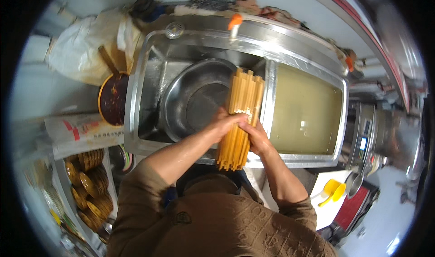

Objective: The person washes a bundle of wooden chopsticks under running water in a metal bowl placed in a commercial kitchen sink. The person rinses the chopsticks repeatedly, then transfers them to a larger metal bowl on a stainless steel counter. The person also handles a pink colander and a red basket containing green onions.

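A thick bundle of wooden chopsticks (pixel 245 90) is gripped between my left hand (pixel 227 122) and my right hand (pixel 257 134). My thumbs meet on top of the bundle, and its underside is hidden. The sticks stand over the divider between two steel sink basins, partly over the left one. A wide metal bowl (pixel 180 100) sits in the left basin, beside the bundle. The right basin holds cloudy yellowish water (pixel 306 110).
A pot of dark red contents (pixel 114 102) stands left of the sink. Below it a container holds many brown oval items (pixel 90 185). An orange-tipped faucet (pixel 234 24) is at the back. Yellow scoops (pixel 334 190) lie at the lower right.
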A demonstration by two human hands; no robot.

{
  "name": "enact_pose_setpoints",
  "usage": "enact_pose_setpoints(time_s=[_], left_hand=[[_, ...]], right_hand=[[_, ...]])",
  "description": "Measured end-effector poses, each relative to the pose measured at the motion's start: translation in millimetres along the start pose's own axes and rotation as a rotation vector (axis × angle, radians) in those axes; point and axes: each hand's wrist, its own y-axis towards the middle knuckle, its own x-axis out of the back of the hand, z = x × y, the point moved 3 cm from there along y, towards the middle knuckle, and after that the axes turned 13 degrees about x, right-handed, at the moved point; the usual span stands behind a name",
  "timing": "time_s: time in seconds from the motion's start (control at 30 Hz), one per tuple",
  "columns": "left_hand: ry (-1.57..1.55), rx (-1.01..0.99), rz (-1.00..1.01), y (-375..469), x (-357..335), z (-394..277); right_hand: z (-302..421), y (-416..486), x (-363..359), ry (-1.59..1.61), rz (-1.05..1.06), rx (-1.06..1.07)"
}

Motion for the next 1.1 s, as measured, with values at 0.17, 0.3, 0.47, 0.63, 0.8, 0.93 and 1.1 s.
enact_pose_setpoints(time_s=[0.17, 0.3, 0.47, 0.63, 0.8, 0.93, 1.1], left_hand=[[0.022, 0.027, 0.086, 48, -15, 44], [-0.212, 0.076, 0.074, 50, 14, 41], [-0.174, 0.211, -0.070, 103, 103, 38], [-0.066, 0.078, -0.298, 173, 176, 53], [0.163, 0.114, -0.581, 197, 202, 76], [0.644, -0.031, -0.874, 160, 186, 73], [0.407, -0.030, -0.537, 46, 169, 32]], right_hand=[[-18, -4, 37, -0.064, -0.072, -0.012], [-37, 19, 24, -0.119, -0.119, -0.147], [-98, 104, -4, -0.025, -0.064, -0.320], [-183, 181, 9, -0.079, -0.012, -0.250], [-202, 193, 20, -0.431, -0.150, -0.160], [-183, 172, 72, -0.680, -0.259, -0.001], [20, 189, 9, -1.413, -0.182, 0.753]])
